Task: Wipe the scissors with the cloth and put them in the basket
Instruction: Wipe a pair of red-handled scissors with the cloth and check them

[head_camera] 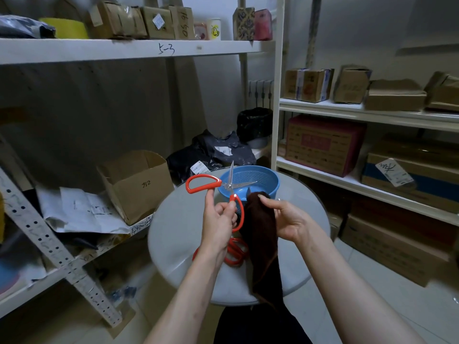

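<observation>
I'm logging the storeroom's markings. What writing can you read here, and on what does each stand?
"5-3": handwritten on the top shelf edge.
"方2": open cardboard box, left shelf.
"16 50", upside down: top-shelf carton.
Parcel labels, printed cartons at right, white tag: too small or blurred.

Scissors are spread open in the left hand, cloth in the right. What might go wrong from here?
The scissors are wide open, bare blades near the right hand; wiping could nick a finger. The left hand grips only the lower handle, so they may twist or drop. The cloth hangs over another pair and could drag it.
</observation>
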